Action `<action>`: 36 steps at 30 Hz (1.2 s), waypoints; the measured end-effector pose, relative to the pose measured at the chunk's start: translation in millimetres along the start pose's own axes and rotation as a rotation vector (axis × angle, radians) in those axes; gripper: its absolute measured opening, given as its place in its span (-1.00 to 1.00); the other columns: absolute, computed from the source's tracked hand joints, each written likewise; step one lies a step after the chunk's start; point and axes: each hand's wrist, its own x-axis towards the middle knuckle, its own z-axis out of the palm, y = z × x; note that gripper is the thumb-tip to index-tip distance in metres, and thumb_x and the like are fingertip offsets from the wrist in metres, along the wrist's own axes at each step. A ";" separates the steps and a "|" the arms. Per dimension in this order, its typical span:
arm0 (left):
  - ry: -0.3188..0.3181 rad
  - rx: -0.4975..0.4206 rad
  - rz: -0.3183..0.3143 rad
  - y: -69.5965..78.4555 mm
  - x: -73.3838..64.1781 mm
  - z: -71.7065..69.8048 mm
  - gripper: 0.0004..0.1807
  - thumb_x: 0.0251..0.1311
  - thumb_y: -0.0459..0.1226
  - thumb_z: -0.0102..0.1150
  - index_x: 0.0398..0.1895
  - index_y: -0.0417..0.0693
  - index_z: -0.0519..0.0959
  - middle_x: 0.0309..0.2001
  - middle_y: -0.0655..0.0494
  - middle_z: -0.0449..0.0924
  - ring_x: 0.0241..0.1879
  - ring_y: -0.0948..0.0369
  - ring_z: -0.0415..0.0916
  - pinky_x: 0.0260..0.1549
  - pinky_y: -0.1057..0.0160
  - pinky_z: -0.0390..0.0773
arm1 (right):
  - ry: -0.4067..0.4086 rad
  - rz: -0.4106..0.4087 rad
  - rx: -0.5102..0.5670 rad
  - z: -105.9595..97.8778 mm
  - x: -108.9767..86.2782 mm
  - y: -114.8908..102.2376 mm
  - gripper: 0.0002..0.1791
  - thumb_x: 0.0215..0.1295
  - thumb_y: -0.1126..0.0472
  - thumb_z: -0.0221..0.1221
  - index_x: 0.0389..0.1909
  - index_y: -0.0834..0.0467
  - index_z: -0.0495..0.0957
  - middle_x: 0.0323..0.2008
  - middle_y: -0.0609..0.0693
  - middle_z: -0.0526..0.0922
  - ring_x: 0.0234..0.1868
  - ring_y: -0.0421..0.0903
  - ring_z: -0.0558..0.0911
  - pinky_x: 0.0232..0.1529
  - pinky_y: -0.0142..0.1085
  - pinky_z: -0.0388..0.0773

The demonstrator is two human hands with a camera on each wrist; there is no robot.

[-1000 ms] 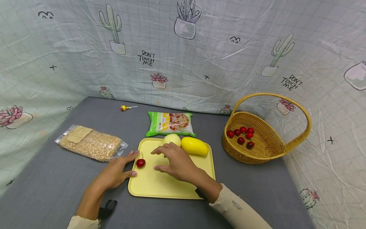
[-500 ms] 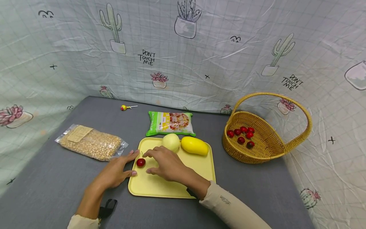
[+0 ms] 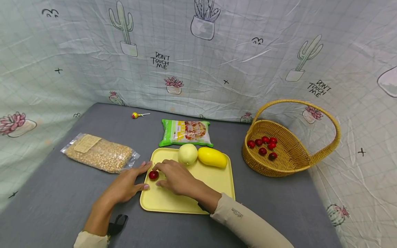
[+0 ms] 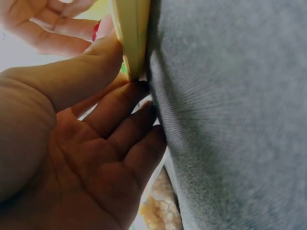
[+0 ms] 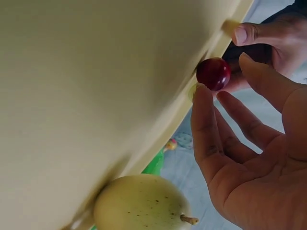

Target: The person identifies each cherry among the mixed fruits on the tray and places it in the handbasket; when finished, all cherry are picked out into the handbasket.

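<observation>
On the yellow tray, near its left edge, lies a dark red cherry with a thin stem. My right hand is over the tray just right of it, thumb and index finger spread apart. In the right wrist view, the index fingertip overlaps the lower edge of the cherry, while the thumb stays apart from it. My left hand rests against the tray's left rim. The left wrist view has its thumb on the rim and the other fingers low by the table.
A pale green round fruit and a yellow oblong fruit lie on the tray's far side. Beyond are a green-and-white packet and a lollipop. A corn kernel bag lies left; a wicker basket with several cherries stands right.
My right hand has moved left and closer to the cherry on the tray. My left hand keeps its place at the rim. The head view has shifted slightly.
</observation>
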 end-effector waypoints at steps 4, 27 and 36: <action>0.003 -0.002 0.004 0.2 0.3 -0.3 -0.16 0.21 -0.26 0.52 0.56 -0.19 0.41 0.49 -0.44 0.35 0.42 -0.40 0.40 0.28 -0.40 0.49 | 0.015 -0.001 -0.003 1.6 5.0 1.0 -0.55 0.36 0.07 0.46 0.23 0.04 0.67 0.03 -0.04 0.75 -0.04 -0.17 0.66 0.00 -0.41 0.60; 0.017 0.009 0.017 1.6 1.3 -0.4 -0.16 0.19 -0.27 0.53 0.55 -0.17 0.43 0.48 -0.41 0.38 0.42 -0.35 0.43 0.29 -0.36 0.51 | 0.101 -0.013 -0.007 5.1 8.2 2.5 -0.69 0.30 0.11 0.51 0.01 0.05 0.74 -0.15 -0.10 0.73 -0.19 -0.24 0.62 -0.18 -0.52 0.54; -0.007 0.012 -0.008 0.1 0.3 -0.6 -0.14 0.19 -0.24 0.53 0.57 -0.15 0.40 0.49 -0.44 0.35 0.41 -0.39 0.42 0.26 -0.37 0.52 | 0.208 -0.012 0.044 -4.6 -6.2 6.0 -0.66 0.26 0.16 0.53 0.03 0.03 0.73 -0.11 -0.14 0.73 -0.21 -0.27 0.62 -0.20 -0.61 0.53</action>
